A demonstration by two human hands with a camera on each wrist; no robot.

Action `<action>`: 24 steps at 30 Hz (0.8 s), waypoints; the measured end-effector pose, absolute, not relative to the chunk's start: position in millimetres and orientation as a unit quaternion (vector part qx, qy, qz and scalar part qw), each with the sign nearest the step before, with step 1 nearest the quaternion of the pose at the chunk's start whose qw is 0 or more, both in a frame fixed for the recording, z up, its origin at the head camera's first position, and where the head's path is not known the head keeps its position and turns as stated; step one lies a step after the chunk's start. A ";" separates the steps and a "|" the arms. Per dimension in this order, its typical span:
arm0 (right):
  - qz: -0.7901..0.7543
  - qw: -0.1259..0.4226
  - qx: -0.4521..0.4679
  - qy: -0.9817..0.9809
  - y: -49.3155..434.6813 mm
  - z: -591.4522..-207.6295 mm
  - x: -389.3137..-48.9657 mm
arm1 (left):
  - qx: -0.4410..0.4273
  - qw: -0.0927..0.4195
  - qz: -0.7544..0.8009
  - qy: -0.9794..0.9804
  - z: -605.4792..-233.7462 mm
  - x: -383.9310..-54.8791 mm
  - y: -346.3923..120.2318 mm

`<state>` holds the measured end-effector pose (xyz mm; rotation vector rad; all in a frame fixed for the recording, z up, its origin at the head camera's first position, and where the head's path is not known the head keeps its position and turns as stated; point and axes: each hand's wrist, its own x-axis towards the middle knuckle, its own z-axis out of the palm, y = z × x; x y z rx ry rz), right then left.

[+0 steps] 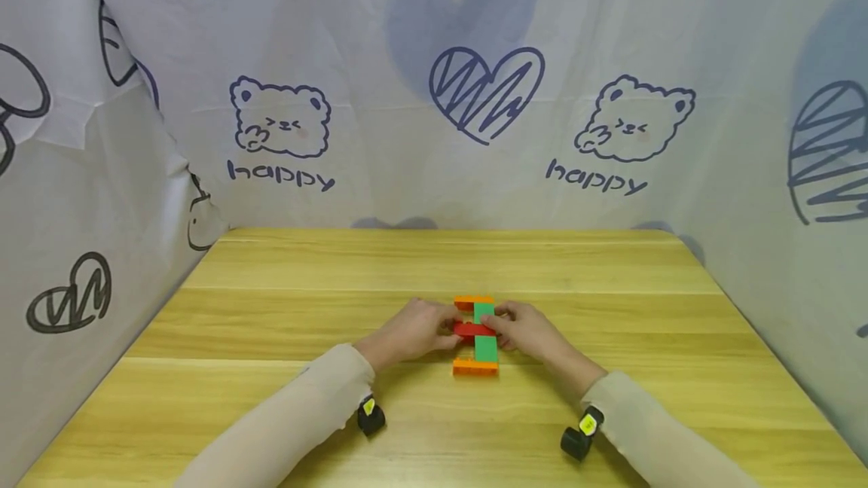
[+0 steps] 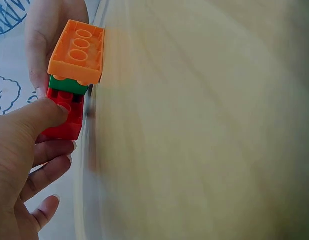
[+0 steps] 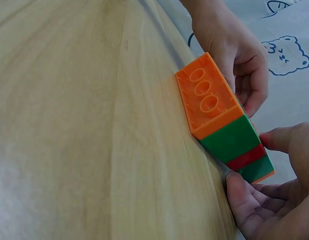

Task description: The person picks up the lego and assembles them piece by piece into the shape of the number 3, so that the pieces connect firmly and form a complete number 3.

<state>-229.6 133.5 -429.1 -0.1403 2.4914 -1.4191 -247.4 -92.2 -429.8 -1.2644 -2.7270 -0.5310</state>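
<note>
Toy building bricks are joined into one piece at the table's middle. An orange brick (image 1: 473,300) sits at its far end, another orange brick (image 1: 476,369) at its near end. Between them runs a green section (image 1: 486,351), with a red brick (image 1: 468,330) across its centre and jutting left. My left hand (image 1: 420,328) pinches that red brick, thumb on its studs in the left wrist view. From the other side my right hand (image 1: 532,331) grips the piece around its red and green middle. Hollow undersides of the orange brick (image 3: 202,95) show in the right wrist view.
The wooden table (image 1: 305,262) spreads around the hands. White cloth (image 1: 380,172) with bear and heart drawings hangs behind it and along both sides. A black wrist camera (image 1: 371,416) is on the left sleeve, another wrist camera (image 1: 579,435) on the right.
</note>
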 end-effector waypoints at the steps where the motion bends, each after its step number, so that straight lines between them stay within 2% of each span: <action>1: -0.487 0.134 -0.048 0.862 133.4 -428.8 -229.7 | -0.414 0.045 -0.173 -0.892 -429.9 -247.6 -92.0; 18: -0.458 0.123 -0.050 0.879 130.8 -430.8 -231.8 | -0.403 0.029 -0.155 -0.902 -429.1 -246.7 -92.5; 24: -0.469 0.131 -0.055 0.872 134.1 -428.6 -233.4 | -0.390 -0.001 -0.172 -0.904 -424.6 -247.7 -94.3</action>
